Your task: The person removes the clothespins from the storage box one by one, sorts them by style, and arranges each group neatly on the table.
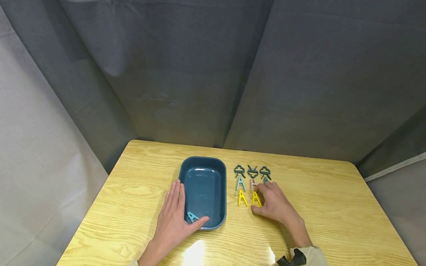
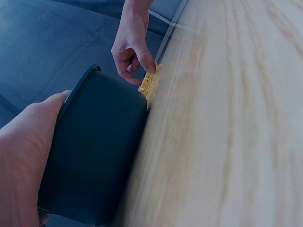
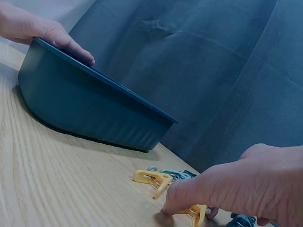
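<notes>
My left hand (image 1: 173,218) rests against the left side of a dark blue plastic bin (image 1: 225,195), fingers straight, thumb over the near rim. One light blue clothespin (image 1: 192,216) lies inside the bin at its near left corner. Right of the bin, my right hand (image 1: 274,203) pinches a yellow clothespin (image 1: 256,198) between thumb and fingertips, down at the table surface. Beside it lies another yellow clothespin (image 1: 242,198). Behind them are a pale blue clothespin (image 1: 240,183), a pink clothespin (image 1: 253,184) and a teal one (image 1: 265,180), partly hidden by my right hand.
Three dark green clips, a left one (image 1: 239,171), a middle one (image 1: 252,171) and a right one (image 1: 264,172), form the back row on the wooden table (image 1: 332,207). Grey curtains (image 1: 186,81) hang behind and at both sides.
</notes>
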Demonstrator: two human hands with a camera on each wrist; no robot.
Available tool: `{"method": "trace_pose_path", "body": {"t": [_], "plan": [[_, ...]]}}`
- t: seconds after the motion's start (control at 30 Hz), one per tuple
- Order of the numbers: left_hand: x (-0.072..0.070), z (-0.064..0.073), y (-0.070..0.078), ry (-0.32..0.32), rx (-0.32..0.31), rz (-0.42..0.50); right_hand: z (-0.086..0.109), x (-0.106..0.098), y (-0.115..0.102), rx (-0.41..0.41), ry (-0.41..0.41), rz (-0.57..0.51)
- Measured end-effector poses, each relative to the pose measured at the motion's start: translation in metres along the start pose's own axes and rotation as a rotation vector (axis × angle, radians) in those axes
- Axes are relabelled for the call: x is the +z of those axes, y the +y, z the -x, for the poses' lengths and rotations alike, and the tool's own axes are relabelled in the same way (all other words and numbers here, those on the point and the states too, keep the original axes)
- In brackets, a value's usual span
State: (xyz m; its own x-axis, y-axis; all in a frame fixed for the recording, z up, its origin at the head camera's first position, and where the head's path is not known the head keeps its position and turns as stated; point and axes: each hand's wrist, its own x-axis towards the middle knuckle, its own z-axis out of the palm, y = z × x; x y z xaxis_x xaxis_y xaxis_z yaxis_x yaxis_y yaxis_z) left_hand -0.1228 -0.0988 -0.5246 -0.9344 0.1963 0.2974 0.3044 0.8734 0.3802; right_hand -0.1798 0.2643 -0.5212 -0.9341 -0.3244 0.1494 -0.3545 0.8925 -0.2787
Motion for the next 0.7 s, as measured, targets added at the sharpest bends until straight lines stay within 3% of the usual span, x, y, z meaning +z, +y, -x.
{"method": "trace_pose_path", "body": {"t": [0.5, 0.7], "plan": [[0.000, -0.001, 0.000, 0.001, 0.012, -0.006, 0.002, -0.007, -0.006, 0.016, 0.002, -0.004], [0.000, -0.001, 0.000, 0.001, 0.006, -0.005, 0.000, -0.016, -0.016, -0.038, 0.032, -0.029]]}}
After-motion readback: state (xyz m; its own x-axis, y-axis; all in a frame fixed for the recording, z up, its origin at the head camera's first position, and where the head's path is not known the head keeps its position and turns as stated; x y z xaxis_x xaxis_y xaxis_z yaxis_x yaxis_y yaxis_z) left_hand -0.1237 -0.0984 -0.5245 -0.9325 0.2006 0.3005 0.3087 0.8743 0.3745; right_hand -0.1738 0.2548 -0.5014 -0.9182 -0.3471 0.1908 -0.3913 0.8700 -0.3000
